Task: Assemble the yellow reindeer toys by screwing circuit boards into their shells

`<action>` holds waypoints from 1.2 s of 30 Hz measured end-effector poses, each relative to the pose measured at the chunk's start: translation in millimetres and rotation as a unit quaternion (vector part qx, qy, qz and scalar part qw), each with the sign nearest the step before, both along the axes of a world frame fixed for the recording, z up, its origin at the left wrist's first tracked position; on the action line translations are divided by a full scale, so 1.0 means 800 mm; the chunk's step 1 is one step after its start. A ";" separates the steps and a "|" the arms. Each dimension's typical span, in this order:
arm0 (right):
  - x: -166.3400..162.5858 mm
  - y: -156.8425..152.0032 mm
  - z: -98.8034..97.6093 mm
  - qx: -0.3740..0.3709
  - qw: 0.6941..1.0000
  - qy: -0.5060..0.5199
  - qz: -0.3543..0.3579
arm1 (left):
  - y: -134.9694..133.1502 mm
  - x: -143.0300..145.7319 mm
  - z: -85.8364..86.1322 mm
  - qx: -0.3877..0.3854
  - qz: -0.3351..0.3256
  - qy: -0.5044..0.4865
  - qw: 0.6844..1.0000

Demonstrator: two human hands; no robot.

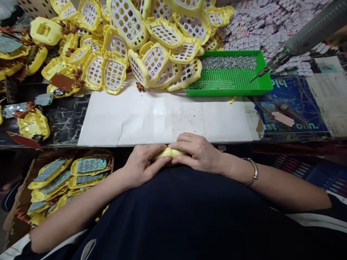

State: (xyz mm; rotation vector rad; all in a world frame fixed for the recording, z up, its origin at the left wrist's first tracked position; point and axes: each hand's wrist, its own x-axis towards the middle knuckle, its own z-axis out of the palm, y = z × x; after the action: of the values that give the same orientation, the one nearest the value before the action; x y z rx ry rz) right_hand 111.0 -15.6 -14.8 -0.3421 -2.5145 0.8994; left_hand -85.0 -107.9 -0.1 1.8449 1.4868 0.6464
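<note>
Both hands rest against my dark shirt at the near edge of the table, closed together on one pale yellow plastic part (167, 154). My left hand (142, 164) grips its left end, with the thumb along the part. My right hand (196, 151) covers its right end with curled fingers; a silver bracelet (253, 172) sits on that wrist. Most of the part is hidden under the fingers.
A white sheet (162, 117) lies on the table before the hands. Behind it are a pile of yellow perforated shells (141, 43) and a green tray (230, 81) of small screws. An electric screwdriver (300, 36) hangs at upper right. A box of assembled yellow pieces (65, 177) stands lower left.
</note>
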 end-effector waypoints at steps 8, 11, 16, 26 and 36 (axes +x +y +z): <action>0.017 -0.006 0.007 0.045 0.997 -0.001 -0.058 | -0.002 0.001 0.004 0.107 -0.052 0.058 0.991; 0.013 -0.010 0.004 0.062 0.995 0.023 -0.076 | 0.002 0.006 0.001 0.137 -0.059 0.069 0.986; 0.014 -0.003 0.006 0.028 0.996 0.028 -0.085 | 0.004 0.006 0.000 0.193 -0.037 0.054 0.979; 0.032 0.011 0.016 -0.023 0.988 0.078 -0.130 | 0.016 0.001 0.010 0.228 0.000 0.048 0.972; 0.022 0.022 0.040 -0.093 0.973 0.155 -0.145 | 0.026 0.015 0.008 -0.085 0.188 -0.346 0.915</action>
State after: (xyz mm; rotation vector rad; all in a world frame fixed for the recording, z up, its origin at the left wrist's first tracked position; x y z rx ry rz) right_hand 128.8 1.6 17.4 -0.5649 -2.0377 0.9848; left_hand -73.2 -87.2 6.3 1.0216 1.3419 1.1663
